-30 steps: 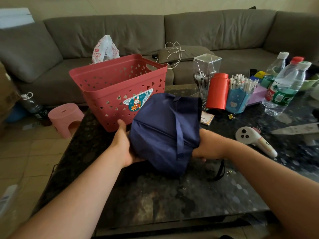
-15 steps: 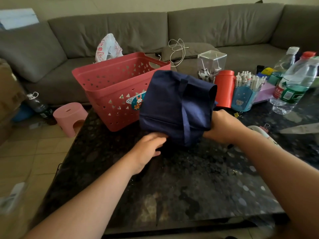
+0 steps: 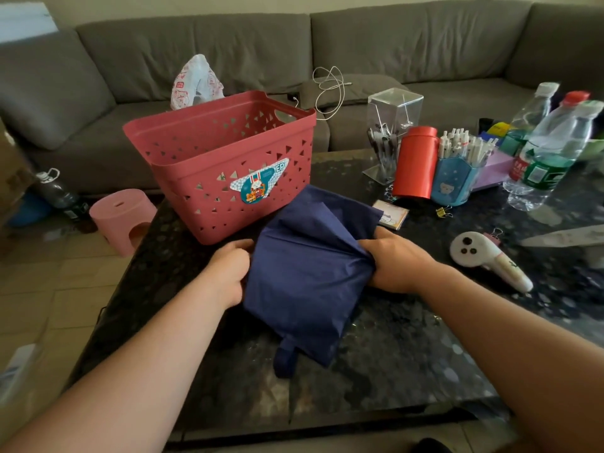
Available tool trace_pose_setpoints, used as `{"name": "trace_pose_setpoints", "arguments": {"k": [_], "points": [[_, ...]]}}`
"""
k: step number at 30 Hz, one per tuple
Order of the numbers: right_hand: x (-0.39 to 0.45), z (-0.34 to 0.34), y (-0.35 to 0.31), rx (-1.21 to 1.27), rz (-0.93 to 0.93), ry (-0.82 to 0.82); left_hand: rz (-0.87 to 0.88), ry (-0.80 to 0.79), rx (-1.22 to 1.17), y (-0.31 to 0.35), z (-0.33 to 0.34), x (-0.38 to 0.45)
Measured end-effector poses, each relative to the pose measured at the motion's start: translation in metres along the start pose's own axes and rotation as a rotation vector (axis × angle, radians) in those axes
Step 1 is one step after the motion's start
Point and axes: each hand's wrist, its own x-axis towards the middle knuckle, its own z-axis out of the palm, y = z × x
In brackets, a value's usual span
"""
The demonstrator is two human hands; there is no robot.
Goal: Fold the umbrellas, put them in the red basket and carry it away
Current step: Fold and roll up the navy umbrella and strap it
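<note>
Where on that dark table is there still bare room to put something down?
The near table in front of the umbrella is bare, as is the strip left of the basket. The right side is crowded: red tin, pen cup, bottles, white controller.

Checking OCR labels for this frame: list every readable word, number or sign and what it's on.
"EP": sticker on the red basket.
Red print on the white plastic bag: too blurred to read.
Red bottle label: characters unreadable.
Green bottle label: a code square, text unreadable.
Small notepad: picture only, no legible text.
</note>
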Motion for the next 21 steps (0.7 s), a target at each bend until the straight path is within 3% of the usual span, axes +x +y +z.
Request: {"name": "trace_pose_setpoints", "arguments": {"k": [2, 6, 9, 13, 15, 18, 21], "points": [[0.001, 0.003, 0.001, 0.038, 0.035, -0.014, -0.015, -0.023, 0.021, 0.0, -0.006, -0.008], [0.003, 0.008, 0.007, 0.126, 0.135, -0.023, -0.217, -0.226, -0.067, 0.004, -0.021, -0.037], [0.0, 0.008, 0.013, 0.132, 0.191, 0.005, -0.228, -0.406, 0.056, 0.0, -0.036, -0.053], [-0.013, 0.009, 0.01, 0.223, 0.272, 0.179, -0.23, -0.517, -0.008, -0.014, -0.035, -0.082], [-0.017, 0.01, 0.005, 0.298, 0.32, 0.236, -0.209, -0.483, -0.243, -0.027, -0.023, -0.096], [-0.022, 0.008, -0.001, 0.403, 0.32, 0.195, -0.168, -0.393, -0.55, -0.046, 0.0, -0.119], [-0.027, 0.004, -0.003, 0.361, 0.31, 0.161, -0.056, -0.357, -0.453, -0.061, 0.015, -0.138]]}}
